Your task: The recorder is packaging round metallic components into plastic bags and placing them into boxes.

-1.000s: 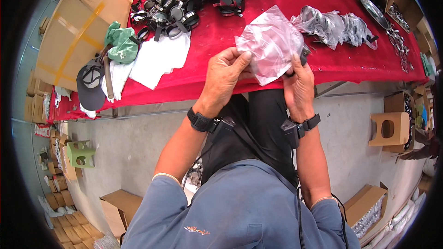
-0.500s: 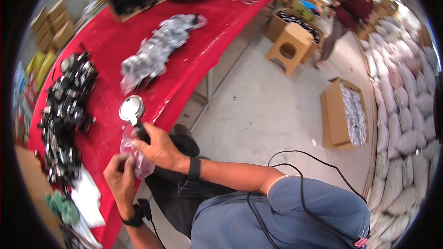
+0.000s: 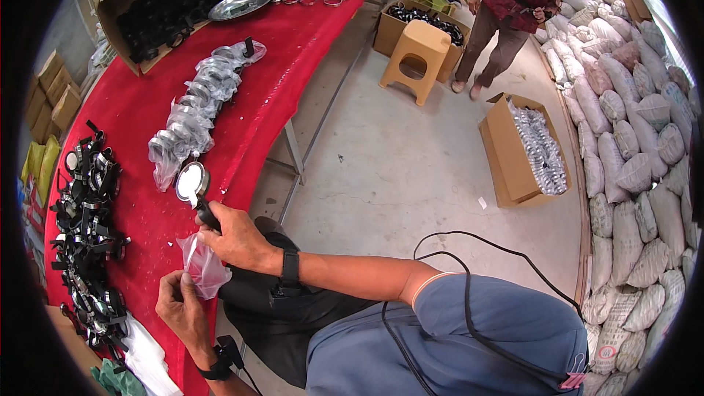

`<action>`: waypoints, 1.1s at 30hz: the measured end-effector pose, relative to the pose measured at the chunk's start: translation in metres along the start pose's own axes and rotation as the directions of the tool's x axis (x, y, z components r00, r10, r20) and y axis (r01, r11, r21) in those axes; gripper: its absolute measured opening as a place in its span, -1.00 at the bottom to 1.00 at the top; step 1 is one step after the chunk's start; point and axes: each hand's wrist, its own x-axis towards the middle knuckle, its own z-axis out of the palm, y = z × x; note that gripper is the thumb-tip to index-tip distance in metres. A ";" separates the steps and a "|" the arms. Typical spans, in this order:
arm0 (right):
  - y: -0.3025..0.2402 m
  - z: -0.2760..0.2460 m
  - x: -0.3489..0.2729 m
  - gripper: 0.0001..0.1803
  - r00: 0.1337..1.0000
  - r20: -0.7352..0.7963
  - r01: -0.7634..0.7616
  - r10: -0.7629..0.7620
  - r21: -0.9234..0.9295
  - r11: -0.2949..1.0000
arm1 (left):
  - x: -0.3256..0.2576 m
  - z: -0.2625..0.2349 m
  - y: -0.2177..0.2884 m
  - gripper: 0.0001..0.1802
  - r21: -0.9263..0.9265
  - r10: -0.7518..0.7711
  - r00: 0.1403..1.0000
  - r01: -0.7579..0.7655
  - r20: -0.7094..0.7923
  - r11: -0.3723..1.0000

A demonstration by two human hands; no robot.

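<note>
My right hand [image 3: 233,238] grips the black handle of a small round hand mirror [image 3: 191,182], its glass face lifted just above the red table [image 3: 139,110]. My left hand [image 3: 178,309] pinches a crumpled clear plastic bag [image 3: 202,265] that hangs right under my right hand, at the table's near edge. Both wrists wear black watches. A row of bagged mirrors [image 3: 192,114] lies on the cloth just beyond the held mirror.
A pile of black-handled mirrors [image 3: 86,227] fills the table's left. A cardboard box of black parts [image 3: 165,9] and a metal tray [image 3: 240,4] sit farther along. On the floor stand a tan stool [image 3: 418,51], an open carton [image 3: 526,148], stacked sacks [image 3: 642,169]; another person [image 3: 510,11] walks there.
The view has swung along the table. Earlier both hands spread a clear bag open; now my right hand holds a mirror by its handle above the bag in my left.
</note>
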 end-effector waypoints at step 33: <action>-0.012 -0.025 -0.035 -0.67 0.836 0.501 0.395 -0.222 -0.270 0.878 | 0.019 -0.023 -0.001 -0.84 -0.014 -0.004 0.999 0.005 0.051 1.000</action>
